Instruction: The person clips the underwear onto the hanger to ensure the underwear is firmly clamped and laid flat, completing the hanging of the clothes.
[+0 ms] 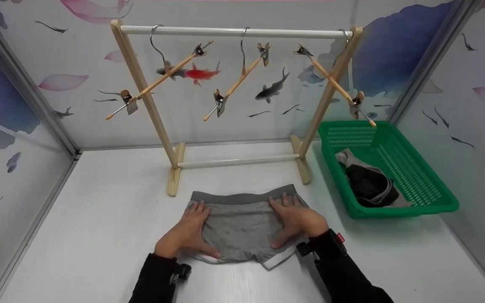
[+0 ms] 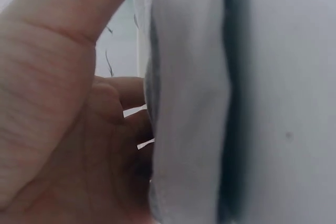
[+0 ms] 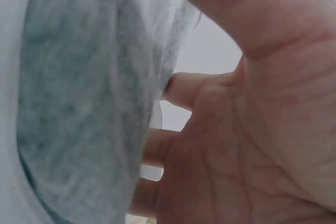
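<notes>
Grey boxer briefs point(image 1: 240, 229) lie spread on the white table, their darker waistband point(image 1: 234, 199) toward the rack and white leg hems toward me. My left hand point(image 1: 187, 233) rests on the left side with fingers extended and the thumb near the hem. On the right side, my right hand point(image 1: 297, 219) presses the cloth, fingers spread near the waistband and thumb pointing inward. The left wrist view has a white hem point(image 2: 189, 98) close beside the palm. Grey fabric point(image 3: 84, 98) fills the left of the right wrist view, with the fingertips behind its edge.
A wooden rack point(image 1: 238, 160) stands behind the briefs. From its white bar point(image 1: 200, 30) hang three clip hangers, including a middle hanger point(image 1: 242, 78), without garments. At right, a green basket point(image 1: 430, 181) holds crumpled dark and grey clothing point(image 1: 369, 183). Patterned panels surround the table.
</notes>
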`<state>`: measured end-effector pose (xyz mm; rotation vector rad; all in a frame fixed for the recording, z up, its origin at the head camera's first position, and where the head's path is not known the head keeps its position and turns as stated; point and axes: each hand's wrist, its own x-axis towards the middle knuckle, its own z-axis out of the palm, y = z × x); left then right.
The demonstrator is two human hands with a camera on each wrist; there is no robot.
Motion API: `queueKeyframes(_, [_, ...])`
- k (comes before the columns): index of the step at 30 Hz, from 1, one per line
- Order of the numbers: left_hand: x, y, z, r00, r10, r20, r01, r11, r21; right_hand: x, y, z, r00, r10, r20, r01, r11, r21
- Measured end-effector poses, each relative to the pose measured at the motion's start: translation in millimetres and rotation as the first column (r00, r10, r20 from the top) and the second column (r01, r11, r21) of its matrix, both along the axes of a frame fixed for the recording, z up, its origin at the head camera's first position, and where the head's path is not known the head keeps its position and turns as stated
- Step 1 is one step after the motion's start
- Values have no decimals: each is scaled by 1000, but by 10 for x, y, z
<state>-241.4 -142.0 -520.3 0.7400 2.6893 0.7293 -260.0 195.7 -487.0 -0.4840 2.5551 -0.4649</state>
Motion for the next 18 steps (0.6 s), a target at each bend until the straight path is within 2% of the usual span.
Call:
queueKeyframes(7, [6,-39,10,1000,-5,-13,6,1000,5,-28,20,-17,999,26,18,-26,1000,12])
queueKeyframes(12, [1,-56,23,1000,-25,-5,25,999,21,-19,15,-31,999,15,38,-15,1000,-3])
queueKeyframes(18, [19,-32,100,997,-73,-5,73,989,131,-13,26,-24,999,13,44,-13,1000,4])
